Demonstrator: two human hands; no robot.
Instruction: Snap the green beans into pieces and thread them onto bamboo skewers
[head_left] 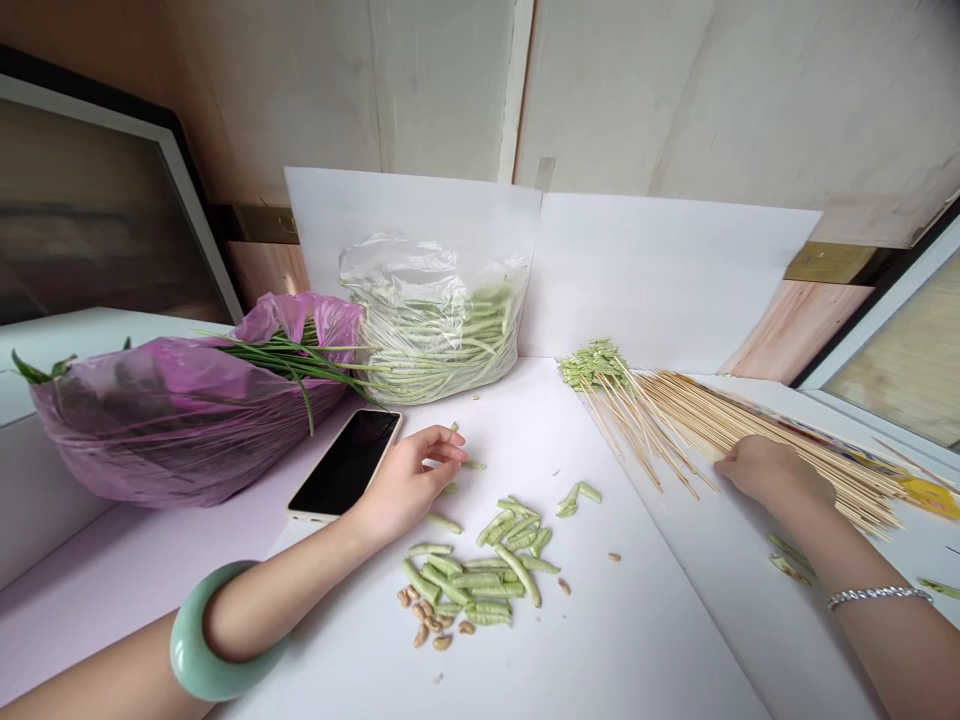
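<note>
My left hand [411, 482] rests on the white surface [600, 640] with its fingers loosely curled, holding nothing I can see. Just beyond its wrist lies a black-screened smartphone [345, 464]. Cut green bean pieces [480, 578] lie in a loose heap in front of that hand, with brown seeds [429, 622] at the heap's lower left. My right hand [772, 472] lies on a spread bundle of bamboo skewers [750, 425], its fingers pressed down on them. Bean pieces are threaded on the skewer tips [592, 365] at the far end.
A clear plastic bag of long green beans [442, 345] stands against a white sheet [660, 270]. To its left lies a purple bag [180, 425] with green stalks sticking out. A wooden wall rises behind, and a dark-framed panel [97, 210] stands at far left.
</note>
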